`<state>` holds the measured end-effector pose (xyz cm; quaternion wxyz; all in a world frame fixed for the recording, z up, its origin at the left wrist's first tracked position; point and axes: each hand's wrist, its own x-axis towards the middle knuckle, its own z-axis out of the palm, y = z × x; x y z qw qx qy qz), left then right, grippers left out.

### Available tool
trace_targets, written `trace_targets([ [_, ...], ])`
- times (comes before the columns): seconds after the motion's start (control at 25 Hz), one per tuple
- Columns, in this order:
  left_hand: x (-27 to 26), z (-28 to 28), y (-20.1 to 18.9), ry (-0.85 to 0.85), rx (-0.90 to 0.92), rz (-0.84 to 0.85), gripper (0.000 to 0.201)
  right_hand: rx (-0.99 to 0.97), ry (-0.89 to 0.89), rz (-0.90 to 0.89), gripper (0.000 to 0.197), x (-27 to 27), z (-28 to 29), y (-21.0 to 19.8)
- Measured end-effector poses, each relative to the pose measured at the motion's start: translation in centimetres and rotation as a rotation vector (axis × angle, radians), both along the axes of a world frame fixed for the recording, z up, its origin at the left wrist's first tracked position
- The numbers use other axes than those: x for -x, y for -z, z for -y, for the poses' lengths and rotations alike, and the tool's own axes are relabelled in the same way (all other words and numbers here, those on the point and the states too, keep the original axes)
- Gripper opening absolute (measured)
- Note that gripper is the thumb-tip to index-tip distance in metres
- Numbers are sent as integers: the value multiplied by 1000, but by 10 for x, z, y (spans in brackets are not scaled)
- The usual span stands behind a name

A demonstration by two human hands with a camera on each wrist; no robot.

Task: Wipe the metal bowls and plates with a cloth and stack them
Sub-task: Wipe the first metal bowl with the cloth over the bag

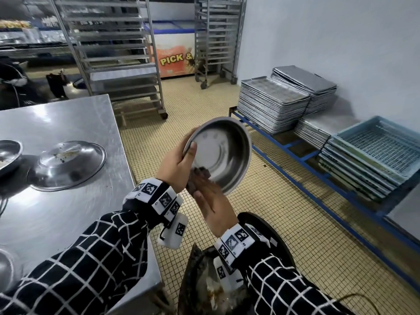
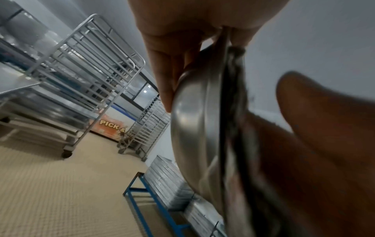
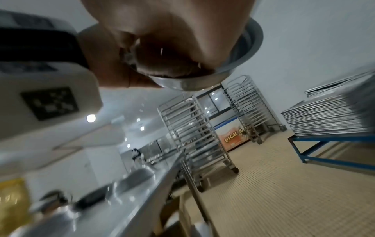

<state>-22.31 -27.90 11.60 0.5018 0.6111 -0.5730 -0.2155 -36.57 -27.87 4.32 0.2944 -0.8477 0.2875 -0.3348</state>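
I hold a metal bowl point(image 1: 223, 153) tilted up over the floor, right of the steel table point(image 1: 68, 219). My left hand point(image 1: 181, 162) grips its left rim, thumb inside and fingers behind. My right hand point(image 1: 209, 201) holds a dark cloth point(image 1: 200, 176) pinched over the bowl's lower rim. The left wrist view shows the bowl point(image 2: 192, 128) edge-on with the cloth point(image 2: 235, 96) against it. From the right wrist, the bunched cloth point(image 3: 162, 67) sits inside the bowl point(image 3: 239, 52). On the table lie an upturned soiled plate point(image 1: 68, 164) and another bowl point(image 1: 9, 153) at the left edge.
A dark bin point(image 1: 227, 280) with waste stands below my hands. Stacks of baking trays point(image 1: 272, 105) and blue crates point(image 1: 375, 151) sit on a low blue rack along the right wall. Trolley racks point(image 1: 118, 53) and a freezer point(image 1: 175, 57) stand behind. A person point(image 1: 13, 85) is at far left.
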Motion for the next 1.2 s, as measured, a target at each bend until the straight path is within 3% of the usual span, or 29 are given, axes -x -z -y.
trace_targets([
  [0.16,-17,-4,10,26,-97,-98,42,287,99,-463,70,24,30,29],
  [0.24,-17,-9,13,12,-92,-81,33,327,181,-538,76,29,39,32],
  [0.32,-14,-10,14,-28,-72,-92,40,238,161,-407,72,15,31,30],
  [0.44,-14,-8,10,-106,-41,-31,48,-89,57,-74,57,-10,7,19],
  [0.48,-14,-8,9,-120,-24,-25,46,-110,63,-58,54,-11,5,18],
  [0.56,-15,-10,8,-117,0,-51,46,46,120,-212,62,-2,11,16],
  [0.64,-17,-13,12,-108,-30,-51,49,192,194,-518,67,12,28,17],
  [0.72,-18,-14,17,-112,-83,-99,45,197,293,-684,60,20,46,17],
  [0.8,-15,-16,17,-100,-76,-223,35,183,389,-607,60,23,60,11],
  [0.88,-15,-16,13,-95,-80,-289,35,157,422,-392,64,19,65,-2],
  [1.0,-26,-17,6,-42,-161,-371,27,-62,445,-136,59,15,68,-38],
  [1.08,-36,-18,5,-2,-256,-435,22,-222,412,-126,45,19,76,-60],
  [1.2,-44,-16,7,26,-334,-430,29,-303,388,-176,22,25,83,-67],
])
